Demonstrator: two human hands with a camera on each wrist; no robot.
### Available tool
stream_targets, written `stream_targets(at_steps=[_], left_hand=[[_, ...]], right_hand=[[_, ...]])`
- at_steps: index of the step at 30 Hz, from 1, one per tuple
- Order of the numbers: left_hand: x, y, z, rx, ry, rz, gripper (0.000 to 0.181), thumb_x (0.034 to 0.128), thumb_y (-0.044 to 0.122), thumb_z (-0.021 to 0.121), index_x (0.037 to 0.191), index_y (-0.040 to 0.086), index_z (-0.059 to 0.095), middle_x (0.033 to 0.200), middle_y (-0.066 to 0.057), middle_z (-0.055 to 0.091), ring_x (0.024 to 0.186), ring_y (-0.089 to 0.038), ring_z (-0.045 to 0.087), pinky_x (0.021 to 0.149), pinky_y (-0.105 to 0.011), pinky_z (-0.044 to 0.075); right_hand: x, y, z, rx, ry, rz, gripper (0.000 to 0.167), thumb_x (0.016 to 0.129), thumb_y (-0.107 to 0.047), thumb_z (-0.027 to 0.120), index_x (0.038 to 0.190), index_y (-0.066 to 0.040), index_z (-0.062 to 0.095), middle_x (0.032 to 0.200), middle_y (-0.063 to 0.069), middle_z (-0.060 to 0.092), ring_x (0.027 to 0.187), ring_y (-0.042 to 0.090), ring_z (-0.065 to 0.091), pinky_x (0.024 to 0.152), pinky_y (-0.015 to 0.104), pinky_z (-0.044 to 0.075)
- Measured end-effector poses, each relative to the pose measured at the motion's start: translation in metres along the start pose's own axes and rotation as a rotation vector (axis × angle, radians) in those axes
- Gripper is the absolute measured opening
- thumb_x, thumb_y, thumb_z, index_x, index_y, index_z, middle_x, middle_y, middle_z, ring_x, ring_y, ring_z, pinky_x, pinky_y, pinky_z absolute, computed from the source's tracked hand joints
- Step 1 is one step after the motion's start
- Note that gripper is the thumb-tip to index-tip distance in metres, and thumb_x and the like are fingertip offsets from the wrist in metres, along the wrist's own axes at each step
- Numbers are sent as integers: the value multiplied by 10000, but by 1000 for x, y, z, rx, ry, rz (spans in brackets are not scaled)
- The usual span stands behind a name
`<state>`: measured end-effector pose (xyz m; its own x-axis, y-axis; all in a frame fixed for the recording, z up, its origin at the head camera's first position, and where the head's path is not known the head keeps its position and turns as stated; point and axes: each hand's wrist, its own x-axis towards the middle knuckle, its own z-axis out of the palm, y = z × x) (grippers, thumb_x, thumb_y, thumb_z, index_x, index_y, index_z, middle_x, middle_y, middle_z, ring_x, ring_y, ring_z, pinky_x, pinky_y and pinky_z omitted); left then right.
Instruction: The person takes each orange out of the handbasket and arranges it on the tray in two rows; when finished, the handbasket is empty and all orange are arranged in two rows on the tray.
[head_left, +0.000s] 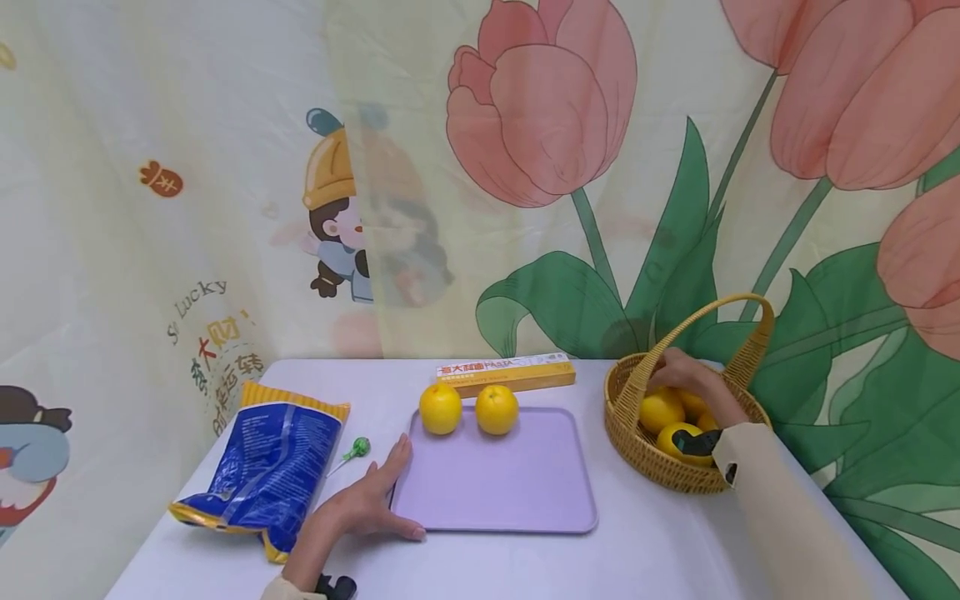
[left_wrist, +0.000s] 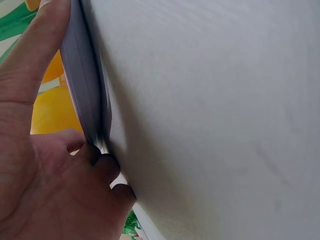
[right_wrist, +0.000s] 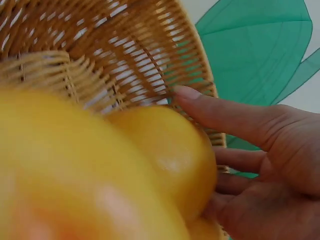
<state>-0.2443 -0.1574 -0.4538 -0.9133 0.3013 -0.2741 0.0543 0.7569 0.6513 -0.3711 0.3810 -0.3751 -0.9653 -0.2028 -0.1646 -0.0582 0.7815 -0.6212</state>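
Note:
In the head view my left hand [head_left: 371,500] lies at the near left corner of a lilac tray [head_left: 495,492], thumb along its front edge and spread fingers along its left side. The left wrist view shows the thumb against the tray rim [left_wrist: 82,75]. Two oranges [head_left: 440,409] sit at the tray's far edge. My right hand [head_left: 693,379] reaches under the handle of a wicker basket [head_left: 652,462] that holds several oranges. In the right wrist view its thumb stretches over one orange [right_wrist: 165,155] and the other fingers lie beside it, their tips hidden.
A pasta box [head_left: 506,375] lies behind the tray. On the left are a blue and yellow bag [head_left: 273,462] and a green-wrapped lollipop [head_left: 360,447]. The basket's tall handle [head_left: 693,317] arches over the right wrist. A printed curtain hangs behind the white table [head_left: 480,567].

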Motion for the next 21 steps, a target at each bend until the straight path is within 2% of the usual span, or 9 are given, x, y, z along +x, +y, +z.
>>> stream_targets(at_steps=[3,5,8,12,17,21], left_hand=[[0,0,0,7,6,-8,1475,689,420,1031,1742,101,50,1800,-193,63,1574,-644,59,1264,-764,107],[-1,1,-1,12,11,-8,1474,685,416,1033,1743,104,55,1802,-190,60,1574,-645,56,1264,-764,107],[-2,2,-2,16,14,1,1475,686,406,1035,1741,94,53,1801,-194,47,1570,-650,47,1267,-758,107],[-2,2,-3,10,13,18,1464,698,405,1029,1737,73,53,1797,-210,37,1564,-658,35,1272,-749,101],[-2,1,-4,-1,-5,9,1475,699,428,1024,1736,69,38,1792,-227,27,1558,-668,17,1264,-762,81],[-3,0,-3,5,-1,-2,1481,695,430,1026,1738,82,34,1794,-215,39,1567,-655,33,1268,-755,91]], right_hand=[[-4,0,-2,-65,-16,9,355,897,-106,783,1134,139,685,1037,215,676,934,329,592,838,389,562],[-6,-2,-2,-110,-29,-1,383,884,-153,806,1117,136,708,1023,190,680,922,305,587,829,364,552],[-6,-7,-1,-167,-65,-24,321,880,-190,825,1027,88,760,901,111,650,845,253,546,755,316,487],[-5,-12,2,-204,-119,-23,254,869,-215,880,968,-2,783,840,51,628,830,230,532,747,307,448],[-4,-14,6,-176,-107,-6,324,864,-192,890,1078,17,765,962,106,687,905,268,569,812,346,507],[-4,-11,7,-83,-69,-32,324,896,-107,828,1149,68,726,1053,174,693,938,286,569,828,359,518]])
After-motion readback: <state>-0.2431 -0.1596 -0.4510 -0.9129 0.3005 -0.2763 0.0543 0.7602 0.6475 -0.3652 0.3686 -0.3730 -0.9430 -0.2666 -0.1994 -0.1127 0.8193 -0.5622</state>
